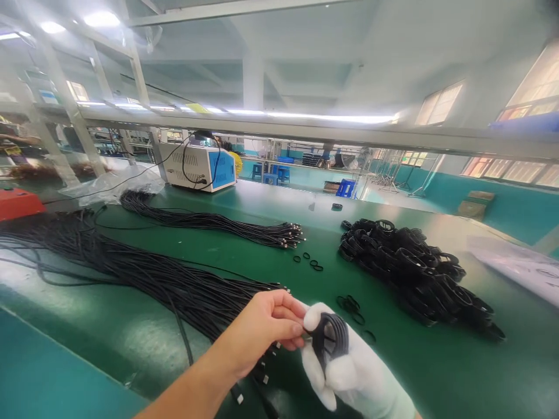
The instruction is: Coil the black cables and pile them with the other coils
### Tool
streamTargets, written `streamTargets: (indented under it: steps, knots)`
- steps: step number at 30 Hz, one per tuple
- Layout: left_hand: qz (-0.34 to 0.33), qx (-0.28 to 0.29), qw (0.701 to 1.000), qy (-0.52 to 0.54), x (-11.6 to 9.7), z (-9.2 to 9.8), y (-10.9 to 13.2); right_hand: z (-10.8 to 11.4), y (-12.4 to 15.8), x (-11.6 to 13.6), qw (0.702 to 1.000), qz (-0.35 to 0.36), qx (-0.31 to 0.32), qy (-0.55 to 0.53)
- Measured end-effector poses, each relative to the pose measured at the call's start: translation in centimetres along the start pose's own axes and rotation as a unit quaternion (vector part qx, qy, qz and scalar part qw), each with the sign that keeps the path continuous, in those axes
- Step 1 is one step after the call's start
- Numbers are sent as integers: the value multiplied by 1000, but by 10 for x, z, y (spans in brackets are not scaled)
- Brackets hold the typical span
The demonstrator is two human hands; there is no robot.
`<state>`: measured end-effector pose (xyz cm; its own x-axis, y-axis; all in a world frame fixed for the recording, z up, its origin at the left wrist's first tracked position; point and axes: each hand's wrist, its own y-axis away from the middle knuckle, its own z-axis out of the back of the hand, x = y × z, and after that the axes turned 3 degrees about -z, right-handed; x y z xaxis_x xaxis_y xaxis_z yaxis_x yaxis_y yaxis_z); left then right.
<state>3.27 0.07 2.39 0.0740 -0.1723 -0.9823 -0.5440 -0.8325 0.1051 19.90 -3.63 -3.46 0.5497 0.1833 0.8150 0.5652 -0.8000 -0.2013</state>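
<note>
My right hand (349,372) wears a white glove and is closed around a small coil of black cable (331,337), wound in loops over its fingers. My bare left hand (266,329) pinches the cable at the coil's left edge, fingers pressed together. Both hands hover low over the green table (144,343). A thick bundle of long black cables (144,273) lies just left of my hands, its plug ends pointing toward them. A few plug ends (262,372) show under my left wrist.
A heap of coiled black cables (414,267) lies at right. A second cable bundle (209,221) stretches across the middle. Small black rings (308,261) and more rings (351,305) dot the table. A white and blue machine (198,166) stands behind, a red box (17,202) at left.
</note>
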Motion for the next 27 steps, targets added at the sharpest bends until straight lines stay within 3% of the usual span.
streamTargets:
  steps: [5, 9, 13, 15, 17, 19, 20, 21, 22, 24, 25, 27]
  knots:
    - [-7, -35, 999, 28, 10, -16, -10, -3, 0, 0, 1000, -10, -19, 6]
    - [-14, -19, 999, 34, 10, -13, -20, 0, 0, 5, 998, -6, -55, 23]
    - [-89, -126, 983, -100, -1, -6, -17, -3, -2, 13, 983, -36, -148, 100]
    - [-130, -161, 943, -261, -5, -12, -11, -5, -7, 11, 944, -78, -235, 216]
    - [-140, -145, 877, -436, -5, -24, -5, -6, -12, 5, 872, -78, -330, 354]
    - [-106, -131, 803, -571, 1, -35, -5, -6, -16, -2, 803, -49, -397, 442]
    - [-84, -136, 774, -612, 5, -38, -6, -6, -16, -4, 795, -43, -402, 452]
    - [-68, -142, 756, -635, 9, -39, -8, -6, -16, -3, 813, -50, -383, 436]
    - [-67, -140, 752, -641, 13, -36, -10, -6, -14, 1, 853, -67, -341, 389]
    - [-121, -117, 775, -610, 21, -25, -13, -6, -8, 12, 947, -98, -206, 227]
    - [-166, -97, 791, -581, 24, -18, -14, -6, -5, 18, 974, -106, -143, 139]
    - [-248, -61, 812, -524, 28, -7, -14, -4, 1, 28, 992, -105, -68, 30]
